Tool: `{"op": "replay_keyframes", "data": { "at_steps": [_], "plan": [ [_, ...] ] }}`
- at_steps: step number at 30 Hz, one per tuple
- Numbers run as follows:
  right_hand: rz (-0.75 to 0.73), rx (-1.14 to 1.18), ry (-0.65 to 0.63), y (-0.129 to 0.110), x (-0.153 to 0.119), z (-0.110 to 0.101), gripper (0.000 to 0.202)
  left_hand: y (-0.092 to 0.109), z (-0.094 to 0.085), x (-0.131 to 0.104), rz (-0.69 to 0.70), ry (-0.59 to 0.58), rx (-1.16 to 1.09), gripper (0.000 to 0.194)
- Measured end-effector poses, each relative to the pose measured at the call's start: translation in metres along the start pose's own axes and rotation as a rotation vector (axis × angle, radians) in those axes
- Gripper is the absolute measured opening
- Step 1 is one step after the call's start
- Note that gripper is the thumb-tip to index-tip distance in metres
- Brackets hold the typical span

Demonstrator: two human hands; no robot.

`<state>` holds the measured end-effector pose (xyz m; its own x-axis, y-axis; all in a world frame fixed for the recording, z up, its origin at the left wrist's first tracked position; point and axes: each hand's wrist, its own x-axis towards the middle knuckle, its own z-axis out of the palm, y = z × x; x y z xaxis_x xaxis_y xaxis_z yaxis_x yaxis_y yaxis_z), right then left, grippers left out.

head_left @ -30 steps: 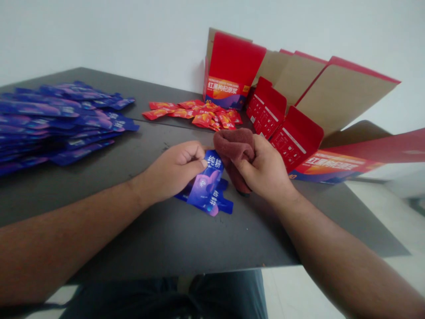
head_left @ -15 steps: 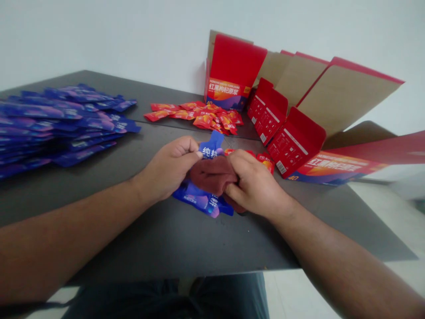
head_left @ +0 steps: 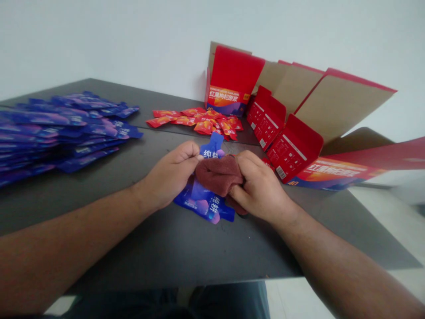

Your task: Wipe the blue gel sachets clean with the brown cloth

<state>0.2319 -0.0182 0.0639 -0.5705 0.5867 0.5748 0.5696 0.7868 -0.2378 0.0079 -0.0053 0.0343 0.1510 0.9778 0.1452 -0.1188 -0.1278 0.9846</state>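
Between thumb and fingers, my left hand (head_left: 175, 173) pinches the edge of a blue sachet (head_left: 211, 148) with a narrow top, held upright over the table. A folded brown cloth (head_left: 219, 175) is gripped in my right hand (head_left: 260, 184) and lies against the front of that sachet, covering its middle. Just below, another blue sachet (head_left: 201, 206) lies flat on the table, partly hidden by the cloth and the raised sachet. My right fingertips are partly buried in the cloth's folds.
A large pile of blue sachets (head_left: 66, 128) spreads over the left of the dark table (head_left: 159, 252). Red sachets (head_left: 199, 119) lie in a heap at the back. Several open red cartons stand along the right, including an upright carton (head_left: 229, 84) and a nearer carton (head_left: 295, 146).
The cloth and my right hand have shifted slightly right across the sachet, showing more of its lower part. My left hand keeps its pinch. The whole view has tilted up a little.
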Motion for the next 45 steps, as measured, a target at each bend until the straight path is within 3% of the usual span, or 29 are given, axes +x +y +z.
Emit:
{"op": "replay_keyframes", "data": {
  "at_steps": [5,10,16,20,26,31,36,41,45],
  "plan": [
    [-0.128,0.085,-0.145,-0.0042,-0.0012,-0.0014,0.017,0.0054,0.0002,-0.0028,-0.008,-0.008,0.056,0.024],
    [-0.005,0.036,-0.003,-0.0021,-0.0006,-0.0019,0.019,0.0040,0.0004,-0.0033,-0.043,-0.005,0.010,0.022],
    [-0.120,0.107,-0.167,-0.0044,-0.0015,0.0023,0.020,0.0021,-0.0006,-0.0020,-0.057,0.008,0.018,0.023],
    [-0.007,0.052,-0.025,-0.0027,-0.0015,0.0030,0.016,0.0024,0.0004,-0.0020,-0.046,0.006,-0.043,0.021],
    [-0.140,0.123,-0.213,-0.0049,-0.0039,0.0060,0.020,0.0049,0.0017,-0.0024,-0.103,0.050,-0.017,0.019],
    [0.003,0.044,-0.006,-0.0015,-0.0031,0.0061,0.014,0.0031,0.0017,-0.0015,-0.060,0.029,-0.087,0.020],
    [-0.113,0.159,-0.200,-0.0035,-0.0042,0.0072,0.018,0.0048,0.0015,-0.0016,-0.099,0.064,-0.035,0.019],
    [0.009,0.074,-0.046,-0.0015,-0.0028,0.0061,0.017,0.0044,0.0016,-0.0016,-0.050,0.051,-0.077,0.022],
    [-0.091,0.152,-0.174,-0.0033,-0.0029,0.0066,0.017,0.0028,0.0012,-0.0009,-0.068,0.070,-0.019,0.020]
  ]
}}
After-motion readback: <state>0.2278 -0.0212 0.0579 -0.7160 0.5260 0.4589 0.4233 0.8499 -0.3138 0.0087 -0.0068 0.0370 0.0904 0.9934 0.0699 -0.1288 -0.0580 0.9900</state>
